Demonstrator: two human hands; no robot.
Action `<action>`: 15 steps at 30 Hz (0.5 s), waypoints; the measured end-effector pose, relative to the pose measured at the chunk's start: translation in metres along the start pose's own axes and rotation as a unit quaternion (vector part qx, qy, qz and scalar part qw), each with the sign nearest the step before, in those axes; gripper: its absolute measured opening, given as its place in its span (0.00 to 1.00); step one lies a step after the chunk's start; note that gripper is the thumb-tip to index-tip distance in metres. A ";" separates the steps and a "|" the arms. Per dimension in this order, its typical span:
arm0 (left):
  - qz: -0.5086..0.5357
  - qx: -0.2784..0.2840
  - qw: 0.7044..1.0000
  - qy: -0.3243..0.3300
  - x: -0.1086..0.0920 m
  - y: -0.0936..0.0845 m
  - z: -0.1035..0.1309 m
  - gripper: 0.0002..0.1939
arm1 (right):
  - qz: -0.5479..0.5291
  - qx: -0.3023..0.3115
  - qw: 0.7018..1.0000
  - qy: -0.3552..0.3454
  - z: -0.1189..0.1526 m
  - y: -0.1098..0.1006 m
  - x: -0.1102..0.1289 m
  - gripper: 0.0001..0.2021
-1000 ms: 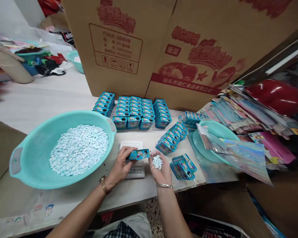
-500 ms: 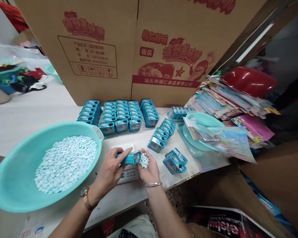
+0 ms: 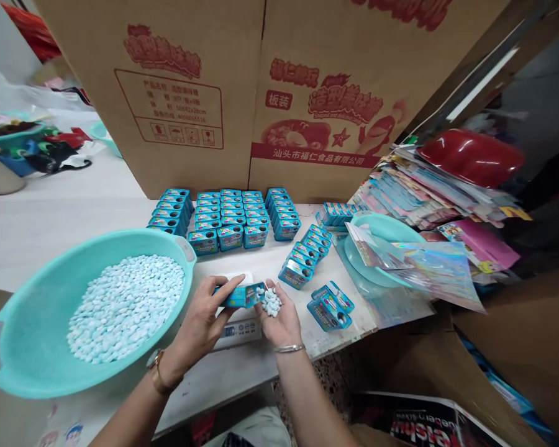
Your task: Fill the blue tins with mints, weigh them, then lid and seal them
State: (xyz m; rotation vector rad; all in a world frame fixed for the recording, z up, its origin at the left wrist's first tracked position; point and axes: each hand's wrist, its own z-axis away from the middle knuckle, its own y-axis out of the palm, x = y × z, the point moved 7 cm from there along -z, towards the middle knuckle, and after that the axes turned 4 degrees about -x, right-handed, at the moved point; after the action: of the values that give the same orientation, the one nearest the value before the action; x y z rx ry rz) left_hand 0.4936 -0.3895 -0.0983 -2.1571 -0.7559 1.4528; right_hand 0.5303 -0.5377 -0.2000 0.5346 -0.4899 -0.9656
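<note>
My left hand (image 3: 204, 318) is closed around a small blue box (image 3: 238, 297), which lies tilted on its side with its open end toward my right palm. My right hand (image 3: 282, 320) is cupped palm up under that end, holding a small heap of pale blue candies (image 3: 271, 302). Some candies show at the box's mouth. Beneath both hands is a white scale (image 3: 242, 334), partly hidden. To the left, a large turquoise basin (image 3: 32, 335) holds many pale candies (image 3: 125, 307).
Rows of blue boxes (image 3: 230, 217) stand before a large cardboard carton (image 3: 190, 167). More boxes (image 3: 302, 257) and a loose pair (image 3: 328, 307) are at the right. Beyond them are a turquoise bowl (image 3: 391, 230), stacked printed sheets (image 3: 414, 192) and a red tray (image 3: 470, 155).
The whole view has shifted slightly. Candies now show at the mouth of the box beside my right palm; both hands keep nearly the same pose.
</note>
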 end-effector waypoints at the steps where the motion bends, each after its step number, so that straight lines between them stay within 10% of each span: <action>1: 0.035 -0.006 0.999 -0.016 0.005 0.001 0.000 0.25 | -0.003 0.003 1.000 0.000 0.000 0.000 0.001 0.09; 9: 0.225 -0.071 0.960 -0.153 0.080 0.037 0.012 0.23 | 0.048 0.111 0.993 -0.011 -0.007 -0.007 0.016 0.00; 15: 0.258 -0.050 0.949 -0.172 0.078 0.028 0.027 0.38 | 0.051 0.139 0.989 0.014 0.000 -0.009 0.025 0.08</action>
State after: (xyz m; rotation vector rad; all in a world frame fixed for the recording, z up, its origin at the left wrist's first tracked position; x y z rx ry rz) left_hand 0.4973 -0.3589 -0.1799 -2.3164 -0.3854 2.1376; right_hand 0.5363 -0.5637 -0.2017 0.7662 -0.6260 -0.7952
